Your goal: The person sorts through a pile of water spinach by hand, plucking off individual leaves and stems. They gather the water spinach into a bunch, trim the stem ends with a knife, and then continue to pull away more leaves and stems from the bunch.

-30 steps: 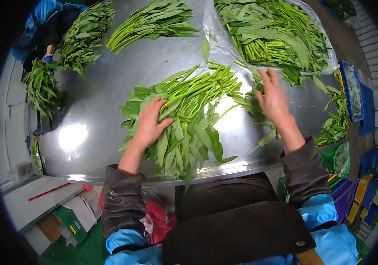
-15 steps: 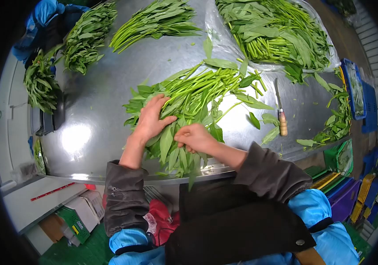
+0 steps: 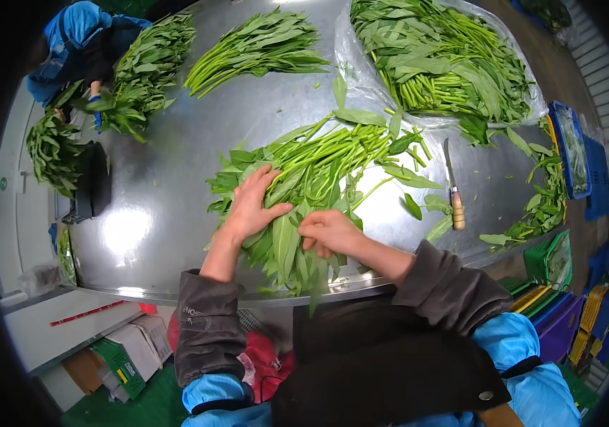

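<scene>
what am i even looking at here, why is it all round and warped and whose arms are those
There is no machine here. A person wears a camera on the head that looks down at their own two arms, and its wide lens bends the picture into a circle.

The surface is a shiny metal table. In front of the person lies a bunch of leafy green stalks. The left hand lies flat on its leaves. The right hand is closed around some leaves at the near end of the same bunch.

To the right lies a knife with a wooden handle, touched by nobody. Beyond it a bigger heap of greens sits on clear plastic. Two more bunches lie at the far side, where another person in blue handles greens. Coloured crates stand lower right.
</scene>
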A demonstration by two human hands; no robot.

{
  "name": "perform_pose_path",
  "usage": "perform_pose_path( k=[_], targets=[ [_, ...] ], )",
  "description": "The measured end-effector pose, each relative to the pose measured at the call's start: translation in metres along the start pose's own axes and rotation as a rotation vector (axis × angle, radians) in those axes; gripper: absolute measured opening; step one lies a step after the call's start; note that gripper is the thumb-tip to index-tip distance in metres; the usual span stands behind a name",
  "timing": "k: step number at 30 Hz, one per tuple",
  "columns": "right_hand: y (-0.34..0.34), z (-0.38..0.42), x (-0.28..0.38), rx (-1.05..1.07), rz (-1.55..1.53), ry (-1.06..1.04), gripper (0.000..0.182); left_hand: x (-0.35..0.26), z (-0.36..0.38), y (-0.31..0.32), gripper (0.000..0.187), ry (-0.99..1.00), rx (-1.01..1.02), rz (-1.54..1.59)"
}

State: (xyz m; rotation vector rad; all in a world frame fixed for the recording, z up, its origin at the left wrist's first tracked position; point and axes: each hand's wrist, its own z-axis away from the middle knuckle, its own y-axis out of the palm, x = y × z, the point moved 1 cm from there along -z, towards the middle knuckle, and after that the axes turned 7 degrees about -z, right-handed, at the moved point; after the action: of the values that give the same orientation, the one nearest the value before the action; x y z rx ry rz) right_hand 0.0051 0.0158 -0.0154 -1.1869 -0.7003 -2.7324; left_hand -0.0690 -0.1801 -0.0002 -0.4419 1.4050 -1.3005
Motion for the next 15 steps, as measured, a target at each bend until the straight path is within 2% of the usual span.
perform_pose_path(
  k=[5,12,14,15],
  targets=[
    [-0.025,0.000,0.003,0.121,0.011,0.011,0.024,-0.002,0.001,-0.002,0.077,0.001,0.021,-0.013],
    [-0.001,0.010,0.009,0.032,0.144,-0.003,0.022,-0.004,-0.001,-0.007,0.082,0.026,0.060,0.006],
    [0.011,0.010,0.009,-0.066,0.436,-0.062,0.019,-0.010,0.001,-0.009,0.094,0.023,0.095,-0.007],
    [0.011,0.005,0.001,-0.112,0.547,-0.103,0.022,-0.012,0.002,-0.009,0.094,0.025,0.100,-0.008]
  ],
)
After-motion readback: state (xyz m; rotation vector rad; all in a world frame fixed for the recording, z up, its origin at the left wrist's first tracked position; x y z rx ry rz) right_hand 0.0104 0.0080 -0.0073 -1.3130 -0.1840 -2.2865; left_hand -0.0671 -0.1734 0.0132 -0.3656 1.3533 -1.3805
